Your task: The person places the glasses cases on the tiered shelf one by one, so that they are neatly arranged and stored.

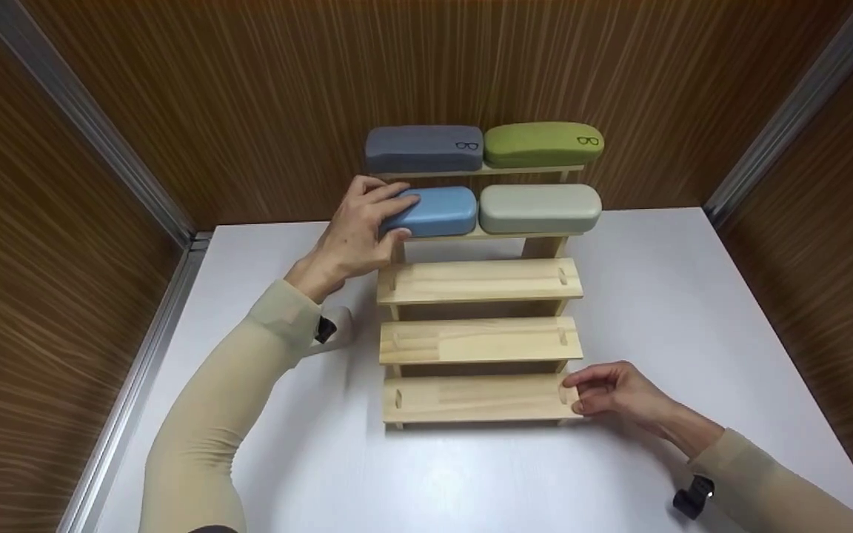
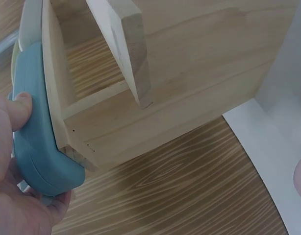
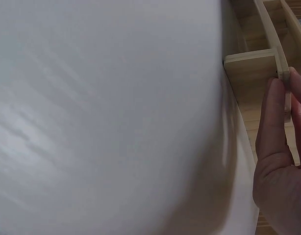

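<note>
Left hand [image 1: 356, 233] grips the blue case [image 1: 441, 212] at the left edge of the rack [image 1: 480, 340]; right hand [image 1: 626, 397] pinches the rack's front right corner

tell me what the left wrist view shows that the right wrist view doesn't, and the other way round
Only the left wrist view shows the left hand gripping the blue case. Only the right wrist view shows the right hand pinching one end of the lowest shelf. Both show parts of the wooden rack and the white tabletop.
</note>
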A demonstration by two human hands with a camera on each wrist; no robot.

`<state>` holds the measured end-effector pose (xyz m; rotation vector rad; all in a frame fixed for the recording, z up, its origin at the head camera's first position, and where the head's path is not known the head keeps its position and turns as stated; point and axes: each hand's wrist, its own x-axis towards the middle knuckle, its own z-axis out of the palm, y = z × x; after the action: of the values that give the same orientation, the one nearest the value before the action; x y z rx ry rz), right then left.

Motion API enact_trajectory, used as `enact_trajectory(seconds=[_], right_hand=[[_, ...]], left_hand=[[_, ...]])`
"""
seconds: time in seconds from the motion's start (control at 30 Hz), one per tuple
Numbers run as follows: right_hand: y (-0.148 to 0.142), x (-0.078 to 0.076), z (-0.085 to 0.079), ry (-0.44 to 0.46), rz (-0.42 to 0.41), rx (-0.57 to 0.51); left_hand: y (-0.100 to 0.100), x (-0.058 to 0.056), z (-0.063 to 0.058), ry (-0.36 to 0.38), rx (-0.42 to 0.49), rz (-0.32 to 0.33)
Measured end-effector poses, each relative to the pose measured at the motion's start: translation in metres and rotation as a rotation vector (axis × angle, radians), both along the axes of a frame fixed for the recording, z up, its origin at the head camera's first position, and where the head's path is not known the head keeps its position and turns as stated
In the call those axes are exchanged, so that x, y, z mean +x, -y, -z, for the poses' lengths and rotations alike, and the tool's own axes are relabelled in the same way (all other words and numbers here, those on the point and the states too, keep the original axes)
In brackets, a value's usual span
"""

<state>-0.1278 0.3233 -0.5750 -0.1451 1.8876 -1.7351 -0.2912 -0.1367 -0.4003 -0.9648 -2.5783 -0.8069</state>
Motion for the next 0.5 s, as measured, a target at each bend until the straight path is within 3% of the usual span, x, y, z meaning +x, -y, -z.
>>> enact_trajectory(seconds=[0.23, 0.5], right_hand=[[-0.0006, -0.0005, -0.0009, 0.004, 0.000, -0.021], [-0.0006, -0.0012, -0.0004, -0.002, 0.001, -0.026]], left_hand=[[-0.0012, 0.0006, 0.0007, -0.036, -0.005, -0.003], [0.0083, 0.0045, -0.0008, -0.104, 0.071, 0.016]])
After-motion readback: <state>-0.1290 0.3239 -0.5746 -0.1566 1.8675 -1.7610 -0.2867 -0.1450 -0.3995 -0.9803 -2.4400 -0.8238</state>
